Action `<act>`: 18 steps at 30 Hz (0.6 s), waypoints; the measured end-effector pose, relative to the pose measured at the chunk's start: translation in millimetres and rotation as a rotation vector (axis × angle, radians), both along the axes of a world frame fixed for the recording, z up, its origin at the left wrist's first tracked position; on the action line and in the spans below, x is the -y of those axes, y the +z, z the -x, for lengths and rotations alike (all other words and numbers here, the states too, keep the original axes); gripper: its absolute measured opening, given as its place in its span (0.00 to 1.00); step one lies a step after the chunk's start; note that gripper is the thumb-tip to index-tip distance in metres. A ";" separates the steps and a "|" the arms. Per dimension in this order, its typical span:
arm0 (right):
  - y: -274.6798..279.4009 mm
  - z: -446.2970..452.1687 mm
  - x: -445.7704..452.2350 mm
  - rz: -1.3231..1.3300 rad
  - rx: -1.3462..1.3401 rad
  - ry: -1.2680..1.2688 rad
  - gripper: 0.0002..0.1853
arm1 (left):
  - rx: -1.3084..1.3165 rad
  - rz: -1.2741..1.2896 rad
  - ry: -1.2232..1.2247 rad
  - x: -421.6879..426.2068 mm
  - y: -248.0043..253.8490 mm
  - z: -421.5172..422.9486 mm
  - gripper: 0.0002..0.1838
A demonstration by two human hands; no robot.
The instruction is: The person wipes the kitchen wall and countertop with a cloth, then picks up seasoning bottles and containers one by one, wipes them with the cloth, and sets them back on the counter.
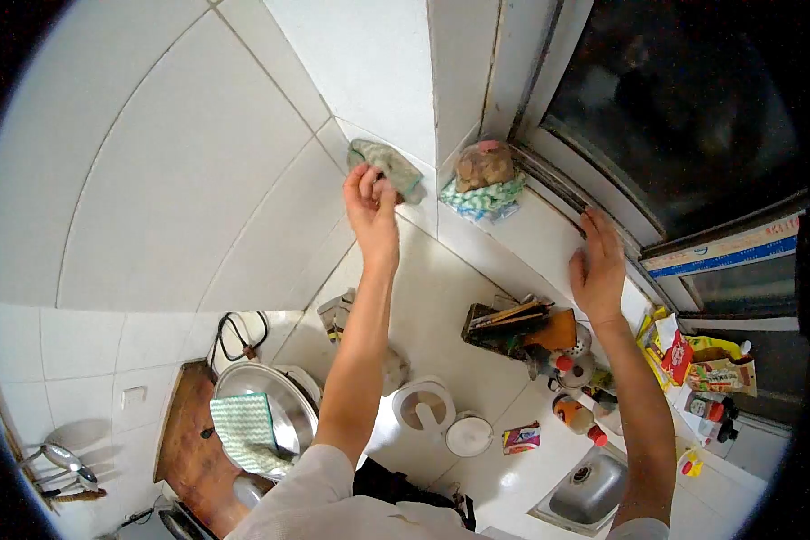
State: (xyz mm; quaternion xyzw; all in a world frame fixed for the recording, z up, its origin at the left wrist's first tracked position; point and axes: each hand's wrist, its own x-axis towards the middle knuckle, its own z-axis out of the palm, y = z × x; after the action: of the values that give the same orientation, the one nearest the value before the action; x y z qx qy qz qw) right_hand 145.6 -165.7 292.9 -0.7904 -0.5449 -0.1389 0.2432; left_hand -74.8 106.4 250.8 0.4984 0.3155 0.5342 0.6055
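My left hand [373, 216] reaches up into the tiled wall corner. Its fingers are bent at a crumpled green-grey cloth [407, 174], which looks pinched between them and the thumb; the fingertips are blurred. The cloth lies against the white tiles. Over on the right, my right hand [598, 270] is open, fingers extended beside the window frame [634, 229], holding nothing. Between the hands, a clear bag of brown pieces [484, 166] sits on top of a green-and-white checked cloth [481, 196] on the ledge.
Below is a white counter with a chopstick holder [490, 328], a sauce bottle [578, 418], a white lidded pot [421, 407], a small bowl [469, 436] and a sink [589, 490]. At left, a striped cloth [243, 430] drapes over a metal basin [283, 400]. Seasoning packets [675, 351] stand by the window.
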 end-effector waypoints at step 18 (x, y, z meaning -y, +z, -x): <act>-9.4 -3.1 4.0 0.019 0.010 -0.021 0.31 | 0.042 0.371 -0.073 -2.6 41.0 59.4 0.18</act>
State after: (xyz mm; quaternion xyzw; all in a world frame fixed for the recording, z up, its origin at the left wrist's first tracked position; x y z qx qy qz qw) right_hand 148.6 -169.7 283.5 -0.7976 -0.5391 -0.1400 0.2316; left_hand -134.2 109.0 291.8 0.3783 0.3776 0.4548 0.7123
